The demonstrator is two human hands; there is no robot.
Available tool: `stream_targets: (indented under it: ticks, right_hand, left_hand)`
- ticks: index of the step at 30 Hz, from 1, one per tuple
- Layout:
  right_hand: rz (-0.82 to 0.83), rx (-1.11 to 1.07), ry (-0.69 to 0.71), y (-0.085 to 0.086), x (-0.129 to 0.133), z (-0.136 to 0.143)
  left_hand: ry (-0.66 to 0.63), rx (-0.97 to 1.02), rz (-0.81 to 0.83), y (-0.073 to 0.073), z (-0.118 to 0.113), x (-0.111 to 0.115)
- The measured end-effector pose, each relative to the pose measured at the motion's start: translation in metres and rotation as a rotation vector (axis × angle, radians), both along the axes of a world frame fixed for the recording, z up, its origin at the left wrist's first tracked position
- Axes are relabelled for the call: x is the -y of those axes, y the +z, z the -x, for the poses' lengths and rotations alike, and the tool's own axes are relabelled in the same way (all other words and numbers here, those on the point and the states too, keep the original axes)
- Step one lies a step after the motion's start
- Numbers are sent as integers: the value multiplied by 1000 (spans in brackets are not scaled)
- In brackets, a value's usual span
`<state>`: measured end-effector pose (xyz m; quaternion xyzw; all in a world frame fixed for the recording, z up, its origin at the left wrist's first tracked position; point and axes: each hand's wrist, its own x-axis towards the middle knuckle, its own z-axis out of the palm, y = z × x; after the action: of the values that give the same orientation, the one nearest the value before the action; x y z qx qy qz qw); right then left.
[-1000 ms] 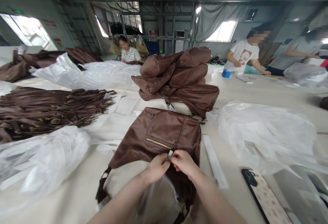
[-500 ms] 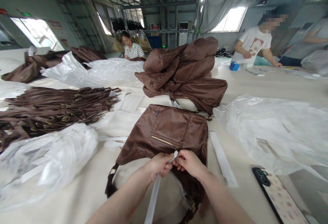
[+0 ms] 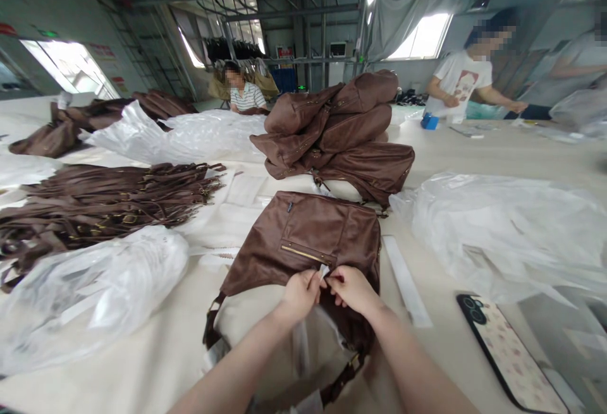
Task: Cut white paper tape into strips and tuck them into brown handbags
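A brown leather bag (image 3: pixel 315 224) lies on the pale table in front of me, its strap curving toward me. At the end of its gold zipper (image 3: pixel 306 254), my left hand (image 3: pixel 303 291) pinches a small white strip (image 3: pixel 324 271). Close beside it on the right, my right hand (image 3: pixel 349 287) has its thumb and forefinger pressed together at the zipper's end; what they hold is too small to make out. Below my hands, a pale strip (image 3: pixel 300 344) lies blurred inside the strap's loop.
Brown bags (image 3: pixel 332 129) are piled behind the bag. Brown straps (image 3: pixel 104 202) and clear plastic (image 3: pixel 118 281) lie left. On the right are more plastic (image 3: pixel 502 231), a white strip (image 3: pixel 405 281) and a phone (image 3: pixel 509 354). People (image 3: pixel 459 79) work across the table.
Both hands have shifted slightly up in the view, still at the zipper's end. The long white strip that hung from my left hand now shows lower and fainter, apart from the hand.
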<state>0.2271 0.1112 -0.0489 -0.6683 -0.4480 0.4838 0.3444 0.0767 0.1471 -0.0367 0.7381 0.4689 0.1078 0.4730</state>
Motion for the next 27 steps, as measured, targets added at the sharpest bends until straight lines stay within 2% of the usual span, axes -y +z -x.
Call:
stream_targets:
  ticks: [2, 5, 9, 14, 17, 19, 23, 25, 27]
  right_hand:
    - [11, -17, -16, 6, 5, -2]
    - [46, -62, -11, 14, 10, -1]
    - [34, -48, -18, 21, 13, 4]
    - [-43, 52, -34, 22, 13, 2]
    - [-51, 51, -18, 18, 14, 1]
    - [-43, 17, -17, 14, 16, 3]
    - [-32, -63, -95, 3, 22, 13]
    - [-45, -99, -147, -2, 26, 20]
    - [-53, -136, -174, -6, 30, 25]
  left_hand:
    - [-1, -90, -187, 4, 3, 2]
    - [-89, -240, -371, 10, 5, 9]
    - [-213, -391, -505, 14, 0, 22]
    - [-349, -607, -706, 8, -7, 31]
    - [-338, -591, -754, 4, -6, 31]
    - [-246, -472, -654, 4, -4, 29]
    - [68, -68, -224, 5, -1, 19]
    - [121, 33, -99, 4, -1, 15]
    - [114, 102, 34, 2, 0, 12]
